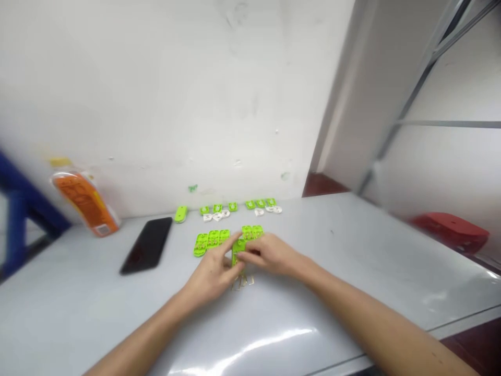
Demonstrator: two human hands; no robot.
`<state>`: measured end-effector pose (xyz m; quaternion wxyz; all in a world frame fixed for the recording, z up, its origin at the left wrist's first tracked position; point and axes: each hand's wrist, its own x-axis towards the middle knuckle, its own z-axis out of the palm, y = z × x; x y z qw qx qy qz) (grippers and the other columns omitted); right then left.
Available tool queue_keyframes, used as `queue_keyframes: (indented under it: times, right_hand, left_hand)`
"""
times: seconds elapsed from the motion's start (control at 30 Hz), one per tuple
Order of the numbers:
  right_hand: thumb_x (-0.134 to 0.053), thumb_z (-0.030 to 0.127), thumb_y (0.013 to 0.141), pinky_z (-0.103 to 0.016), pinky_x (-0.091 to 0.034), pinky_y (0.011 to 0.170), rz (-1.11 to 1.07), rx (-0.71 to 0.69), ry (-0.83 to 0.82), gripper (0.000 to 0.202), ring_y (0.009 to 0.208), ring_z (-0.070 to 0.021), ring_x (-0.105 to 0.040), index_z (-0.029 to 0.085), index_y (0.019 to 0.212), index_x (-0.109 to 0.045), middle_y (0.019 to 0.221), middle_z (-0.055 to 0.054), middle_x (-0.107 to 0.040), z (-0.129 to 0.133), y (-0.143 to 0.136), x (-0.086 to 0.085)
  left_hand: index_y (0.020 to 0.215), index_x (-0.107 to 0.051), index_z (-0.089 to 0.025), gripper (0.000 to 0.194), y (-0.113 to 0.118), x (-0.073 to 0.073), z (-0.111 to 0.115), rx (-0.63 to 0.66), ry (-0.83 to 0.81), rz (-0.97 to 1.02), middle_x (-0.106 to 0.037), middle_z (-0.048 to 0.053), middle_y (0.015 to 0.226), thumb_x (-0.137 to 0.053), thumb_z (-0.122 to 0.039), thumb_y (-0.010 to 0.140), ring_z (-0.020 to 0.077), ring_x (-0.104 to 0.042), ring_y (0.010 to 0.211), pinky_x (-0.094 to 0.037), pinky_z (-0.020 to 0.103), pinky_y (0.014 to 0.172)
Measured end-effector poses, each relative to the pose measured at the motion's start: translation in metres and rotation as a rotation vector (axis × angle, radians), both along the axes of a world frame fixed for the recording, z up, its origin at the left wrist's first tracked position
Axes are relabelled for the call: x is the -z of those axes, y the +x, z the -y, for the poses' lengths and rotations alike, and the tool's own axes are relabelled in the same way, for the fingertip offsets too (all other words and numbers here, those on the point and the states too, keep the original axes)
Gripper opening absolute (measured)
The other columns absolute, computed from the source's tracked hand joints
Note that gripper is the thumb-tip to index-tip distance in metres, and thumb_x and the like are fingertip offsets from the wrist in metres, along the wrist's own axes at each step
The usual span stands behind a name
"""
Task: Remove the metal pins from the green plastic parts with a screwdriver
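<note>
My left hand (209,271) grips a bright green plastic casing half (238,244) by its sides, between thumb and fingers, at the table's middle. My right hand (274,253) is closed in a pinch over the same casing, its fingertips at the inner face. Whatever small part sits in that pinch is too small to make out. Just below the casing lie several thin, bent brass-coloured metal strips (243,282). Behind my hands are more open green casing halves (201,244), with brass-coloured bits inside, and another pair of casing halves (252,231).
Along the wall stand several small green pieces (217,208) with white pieces (217,215) before them. A closed green casing (180,214), a black phone (148,245) and an orange-labelled bottle (84,198) are to the left. A red stool (450,230) stands beyond the right edge.
</note>
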<state>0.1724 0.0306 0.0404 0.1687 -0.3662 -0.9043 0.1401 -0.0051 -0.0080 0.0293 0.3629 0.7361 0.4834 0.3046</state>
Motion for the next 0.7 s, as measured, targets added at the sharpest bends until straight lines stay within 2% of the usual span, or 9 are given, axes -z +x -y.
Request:
queue_keyframes:
  times: [0.27, 0.4, 0.47, 0.53, 0.63, 0.7]
  right_hand:
    - [-0.043, 0.035, 0.089, -0.022, -0.02, 0.049, 0.027, -0.045, 0.219, 0.036, 0.049, -0.0078, -0.035, 0.016, 0.06, -0.053, 0.054, 0.002, -0.049, -0.001, 0.001, 0.003]
    - [-0.041, 0.036, 0.09, -0.022, -0.02, 0.049, -0.009, 0.015, 0.198, 0.038, 0.048, -0.0076, -0.033, 0.016, 0.06, -0.05, 0.053, 0.003, -0.046, -0.003, 0.002, 0.001]
    - [-0.039, 0.037, 0.091, -0.021, -0.021, 0.05, -0.06, 0.055, 0.174, 0.039, 0.049, -0.0073, -0.033, 0.016, 0.06, -0.049, 0.053, 0.004, -0.044, -0.005, 0.006, -0.003]
    - [-0.038, 0.041, 0.09, -0.021, -0.021, 0.05, -0.085, 0.053, 0.128, 0.04, 0.049, -0.0073, -0.033, 0.016, 0.06, -0.048, 0.052, 0.004, -0.042, -0.007, 0.012, -0.008]
    - [-0.04, 0.046, 0.088, -0.02, -0.021, 0.047, -0.032, 0.007, -0.054, 0.041, 0.047, -0.0071, -0.031, 0.017, 0.06, -0.046, 0.051, 0.005, -0.038, -0.008, 0.023, -0.016]
    - [-0.043, 0.047, 0.086, -0.021, -0.02, 0.044, 0.035, -0.025, -0.165, 0.041, 0.046, -0.0069, -0.03, 0.016, 0.059, -0.048, 0.05, 0.005, -0.037, -0.007, 0.027, -0.018]
  left_hand:
    - [0.139, -0.028, -0.018, 0.069, -0.003, -0.007, -0.001, -0.008, -0.164, 0.104, -0.056, -0.003, 0.055, -0.055, -0.035, 0.077, 0.0117, -0.05, 0.048, -0.039, 0.023, 0.049]
    - [0.136, -0.032, -0.02, 0.065, -0.002, -0.005, 0.0, -0.002, -0.146, 0.063, -0.047, -0.007, 0.048, -0.055, -0.034, 0.077, 0.0114, -0.048, 0.046, -0.039, 0.022, 0.048]
    - [0.134, -0.036, -0.021, 0.061, -0.002, -0.002, 0.0, 0.007, -0.09, 0.008, -0.045, -0.007, 0.05, -0.055, -0.033, 0.077, 0.0109, -0.046, 0.045, -0.038, 0.022, 0.047]
    - [0.132, -0.04, -0.022, 0.058, -0.003, 0.0, -0.004, -0.019, 0.017, -0.057, -0.052, -0.004, 0.06, -0.055, -0.034, 0.077, 0.0113, -0.048, 0.049, -0.04, 0.023, 0.05]
    - [0.128, -0.045, -0.024, 0.054, -0.007, 0.001, -0.019, -0.107, 0.209, -0.183, -0.06, 0.003, 0.084, -0.055, -0.036, 0.076, 0.0162, -0.056, 0.068, -0.045, 0.029, 0.065]
    - [0.124, -0.049, -0.024, 0.05, -0.01, 0.0, -0.034, -0.108, 0.293, -0.277, -0.06, 0.005, 0.09, -0.056, -0.035, 0.075, 0.021, -0.056, 0.083, -0.045, 0.033, 0.074]
